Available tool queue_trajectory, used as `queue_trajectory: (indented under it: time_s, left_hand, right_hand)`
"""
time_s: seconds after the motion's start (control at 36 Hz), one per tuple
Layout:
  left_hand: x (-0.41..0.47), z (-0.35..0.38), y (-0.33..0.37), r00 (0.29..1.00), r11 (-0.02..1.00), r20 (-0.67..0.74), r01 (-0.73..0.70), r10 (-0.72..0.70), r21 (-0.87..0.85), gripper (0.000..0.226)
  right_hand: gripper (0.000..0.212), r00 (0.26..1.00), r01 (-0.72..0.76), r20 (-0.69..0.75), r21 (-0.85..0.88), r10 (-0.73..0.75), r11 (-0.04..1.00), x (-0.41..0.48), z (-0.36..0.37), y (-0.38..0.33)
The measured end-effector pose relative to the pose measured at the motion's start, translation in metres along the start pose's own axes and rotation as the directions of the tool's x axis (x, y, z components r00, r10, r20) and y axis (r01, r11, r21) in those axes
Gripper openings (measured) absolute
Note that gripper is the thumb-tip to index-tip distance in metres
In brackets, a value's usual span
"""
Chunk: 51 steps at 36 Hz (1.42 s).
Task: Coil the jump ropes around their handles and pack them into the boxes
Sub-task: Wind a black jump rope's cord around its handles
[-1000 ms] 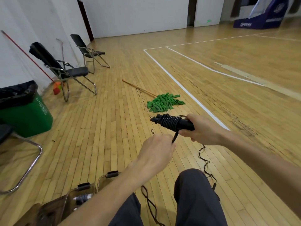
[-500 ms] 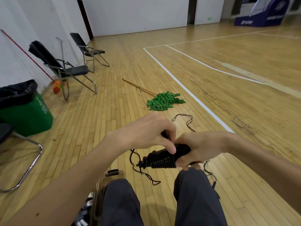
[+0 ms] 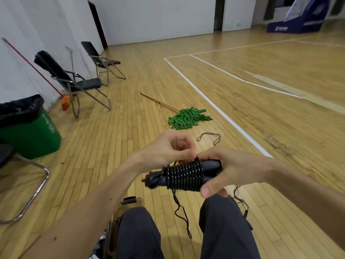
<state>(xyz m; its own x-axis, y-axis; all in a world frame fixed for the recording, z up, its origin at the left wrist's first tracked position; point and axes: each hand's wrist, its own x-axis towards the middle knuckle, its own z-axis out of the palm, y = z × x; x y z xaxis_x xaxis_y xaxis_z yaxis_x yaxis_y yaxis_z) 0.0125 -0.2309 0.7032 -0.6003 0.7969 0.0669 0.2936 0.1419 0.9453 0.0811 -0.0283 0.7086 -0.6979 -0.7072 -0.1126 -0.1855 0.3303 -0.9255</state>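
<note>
The right hand (image 3: 237, 171) curls round the handles (image 3: 212, 164) (rope (image 3: 184, 176) coiled on them); the left hand (image 3: 168, 148), at 11 o'clock, pinches the rope. A green mop (image 3: 188, 118) lies at 12 o'clock.

Right hand (image 3: 239, 170) is gripping black jump-rope handles (image 3: 212, 164); left hand (image 3: 168, 148) is pinching the rope (image 3: 183, 176) coiled round them; green mop (image 3: 186, 118) is lying beyond.

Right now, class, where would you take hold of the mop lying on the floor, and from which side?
Grip the bare wooden stick from above, near its middle: it lies flat and rigid, while the green head is loose floppy strips.
</note>
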Motion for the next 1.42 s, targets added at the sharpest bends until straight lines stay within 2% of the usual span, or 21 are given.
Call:
queue_trajectory:
  time_s: [0.06,0.14,0.19,0.25,0.31,0.33,0.39,0.47,0.53,0.58,0.69,0.72,0.78,0.86,0.94,1.03,1.14,1.22,1.31,1.42]
  left_hand:
    - [0.001,0.004,-0.006,0.999,0.996,-0.046,-0.003,-0.001,-0.09,0.035]
    - [-0.001,0.009,-0.015,0.984,0.989,-0.174,-0.052,0.027,-0.141,0.009]
    - [-0.004,0.012,-0.016,0.982,0.99,-0.188,-0.052,0.027,-0.129,0.02]
    - [-0.005,0.012,-0.014,0.976,0.993,-0.218,-0.011,-0.015,-0.116,0.019]
    - [-0.005,0.01,-0.016,0.987,0.996,-0.16,-0.018,0.004,-0.088,0.018]
    - [-0.006,0.008,-0.016,0.994,0.996,-0.104,-0.034,0.025,-0.087,0.026]
    - [-0.009,0.007,-0.014,0.999,0.994,-0.013,-0.051,0.05,-0.101,0.036]
    - [-0.007,0.009,-0.012,0.994,0.999,-0.105,-0.032,0.033,0.014,0.058]
    - [-0.004,0.009,-0.014,0.986,0.999,-0.164,-0.011,0.018,0.045,0.067]
    - [-0.003,0.008,-0.017,0.989,0.999,-0.149,-0.015,0.021,0.04,0.064]
    - [-0.002,0.011,-0.013,1.0,0.999,-0.016,-0.024,0.025,0.046,0.043]
    - [-0.002,0.013,-0.011,1.0,0.999,0.014,-0.028,0.027,0.042,0.039]
    - [-0.001,0.015,-0.009,1.0,0.999,0.024,-0.018,0.017,0.047,0.04]
    - [0.002,0.014,-0.013,0.999,0.999,-0.043,0.002,0.0,0.055,0.051]
    - [0.004,0.015,-0.017,0.98,0.999,-0.198,0.037,-0.032,0.022,0.044]
    - [0.007,0.019,-0.02,0.956,0.996,-0.279,0.08,-0.089,-0.045,0.042]
    - [0.008,0.025,-0.022,0.925,0.982,-0.33,0.182,-0.189,-0.052,0.038]
    - [0.005,0.032,-0.028,0.914,0.968,-0.34,0.249,-0.221,0.041,0.03]
    - [0.002,0.035,-0.029,0.934,0.947,-0.301,0.257,-0.192,0.194,0.025]
    - [-0.001,0.039,-0.02,0.959,0.844,-0.228,0.258,-0.166,0.471,0.021]
  right_hand:
    - [0.014,0.998,0.053,-0.032,0.067,-0.051,0.996,-0.001,0.0,0.001]
    - [0.018,0.988,0.094,-0.131,0.143,-0.075,0.985,0.001,-0.002,0.007]
    - [0.019,0.977,0.117,-0.201,0.204,-0.075,0.972,0.002,-0.004,0.01]
    - [0.014,0.963,0.152,-0.259,0.27,-0.081,0.951,0.002,-0.005,0.011]
    - [0.018,0.944,0.161,-0.326,0.347,-0.042,0.924,0.002,-0.005,0.012]
    - [0.025,0.934,0.153,-0.356,0.374,-0.011,0.915,0.003,-0.006,0.012]
    - [0.032,0.92,0.124,-0.391,0.371,0.034,0.92,0.003,-0.007,0.013]
    - [0.029,0.914,0.062,-0.4,0.282,0.059,0.957,0.004,-0.003,0.013]
    - [0.03,0.917,0.035,-0.39,0.275,0.078,0.961,0.006,-0.001,0.013]
    - [0.032,0.935,0.003,-0.334,0.335,0.116,0.942,0.005,-0.003,0.013]
    - [0.054,0.982,-0.106,-0.077,0.54,0.174,0.835,0.003,-0.008,0.017]
    - [0.055,0.985,-0.122,-0.034,0.553,0.169,0.824,0.003,-0.008,0.019]
    - [0.041,0.988,-0.125,-0.006,0.565,0.156,0.815,0.005,-0.005,0.02]
    - [0.031,0.974,-0.107,-0.103,0.573,0.2,0.812,0.009,-0.001,0.021]
    - [0.021,0.941,-0.069,-0.252,0.513,0.227,0.855,0.012,0.001,0.025]
    - [0.024,0.928,-0.043,-0.299,0.504,0.221,0.862,0.013,0.001,0.029]
    - [0.026,0.886,-0.028,-0.393,0.485,0.246,0.874,0.014,-0.004,0.028]
    - [0.028,0.837,0.008,-0.471,0.52,0.279,0.854,0.011,-0.018,0.026]
    - [0.029,0.808,-0.03,-0.494,0.51,0.321,0.86,0.007,-0.026,0.028]
    - [0.031,0.776,-0.117,-0.491,0.505,0.396,0.855,0.006,-0.028,0.037]
